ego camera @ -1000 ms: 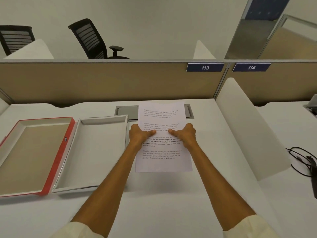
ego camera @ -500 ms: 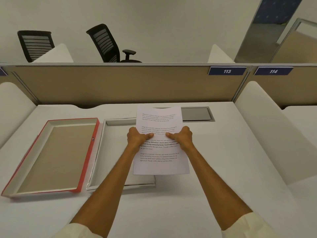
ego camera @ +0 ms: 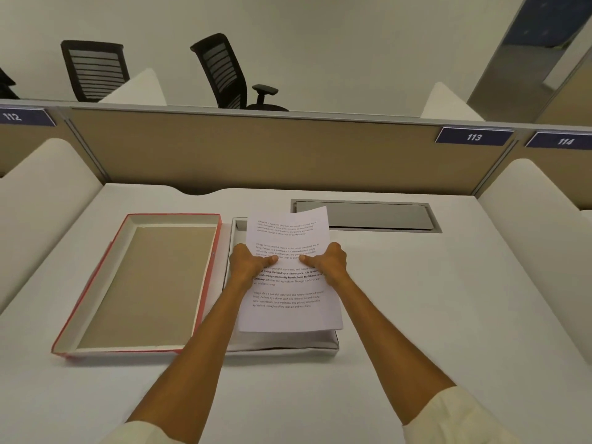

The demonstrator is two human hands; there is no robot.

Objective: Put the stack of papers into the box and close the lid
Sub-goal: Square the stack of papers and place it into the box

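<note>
A stack of white printed papers (ego camera: 290, 299) is held over the open white box (ego camera: 288, 346), covering most of it. My left hand (ego camera: 248, 262) grips the stack's left edge, thumb on top. My right hand (ego camera: 330, 261) grips the right edge the same way. The box's front wall and far left corner show around the papers. The red-edged lid (ego camera: 141, 283) lies upside down to the left of the box, its brown inside facing up.
A grey cable hatch (ego camera: 365, 216) is set into the white desk (ego camera: 416, 315) behind the box. White side dividers (ego camera: 538, 238) and a tan back partition (ego camera: 288, 155) enclose the desk. Black office chairs (ego camera: 224, 72) stand beyond.
Both hands have carried the papers leftward, from the desk beside the box to a spot above the box. The view has swung left with them.
</note>
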